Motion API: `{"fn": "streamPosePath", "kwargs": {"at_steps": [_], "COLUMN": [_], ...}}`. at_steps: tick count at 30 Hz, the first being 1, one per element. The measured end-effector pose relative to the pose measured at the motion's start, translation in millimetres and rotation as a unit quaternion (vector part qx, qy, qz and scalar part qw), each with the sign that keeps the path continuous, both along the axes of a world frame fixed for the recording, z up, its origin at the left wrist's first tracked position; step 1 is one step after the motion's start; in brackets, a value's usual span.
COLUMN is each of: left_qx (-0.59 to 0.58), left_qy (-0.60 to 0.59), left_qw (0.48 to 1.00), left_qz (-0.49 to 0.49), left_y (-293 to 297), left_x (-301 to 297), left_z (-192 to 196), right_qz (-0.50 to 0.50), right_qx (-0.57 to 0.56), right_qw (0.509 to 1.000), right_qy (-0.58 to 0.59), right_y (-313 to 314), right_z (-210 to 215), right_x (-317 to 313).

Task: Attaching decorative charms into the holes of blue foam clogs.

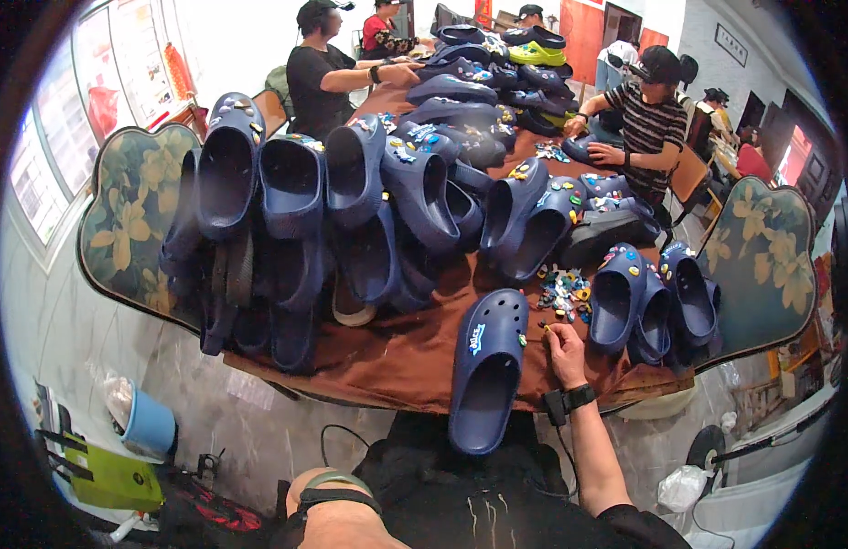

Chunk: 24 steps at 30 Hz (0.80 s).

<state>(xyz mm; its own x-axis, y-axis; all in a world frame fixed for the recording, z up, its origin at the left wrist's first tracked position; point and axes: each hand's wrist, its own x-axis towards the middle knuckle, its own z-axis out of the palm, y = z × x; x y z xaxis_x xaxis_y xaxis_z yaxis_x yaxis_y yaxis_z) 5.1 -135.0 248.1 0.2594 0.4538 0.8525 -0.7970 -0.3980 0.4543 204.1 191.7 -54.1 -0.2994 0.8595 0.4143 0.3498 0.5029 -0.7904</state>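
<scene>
A dark blue clog (486, 371) lies at the near edge of the brown table (397, 352), its heel hanging over towards the person. The right hand (563, 352) is held just right of the clog, fingertips pinched on 1 small charm (544, 327). The loose charm pile (563, 291) lies just beyond the clog. The left hand (328, 512) is kept low, well below the clog; its fingers cannot be seen. The charm is probably best pressed squarely into 1 hole while the clog is steadied.

One clog (487, 371) lay at the table's (397, 361) near edge, toe pointing away, with the right hand (563, 348) just beside it. A small heap of charms (563, 291) sat right behind that hand, stacked clogs (287, 229) off left.
</scene>
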Motion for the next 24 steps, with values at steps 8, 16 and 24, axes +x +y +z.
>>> {"fn": "streamPosePath", "kwargs": {"at_steps": [8,16,24], "left_qx": [-0.035,-0.02,-0.021], "left_qy": [-0.027,-0.061,0.036], "left_qw": [0.999,0.998,0.999], "left_qz": [-0.017,0.009,-0.025], "left_y": [3.7,7.3,41.7], "left_x": [1.3,3.0,-18.4], "left_z": [-5.7,-12.3,-15.6], "right_qz": [0.009,0.011,0.004], "right_qx": [-0.005,-0.025,-0.019], "right_qw": [1.0,1.0,1.0], "right_qy": [-0.001,-0.003,0.001], "right_y": [6.8,1.5,3.2], "right_z": [-4.8,-1.8,-4.2], "right_x": [1.3,-2.2,0.1]}}
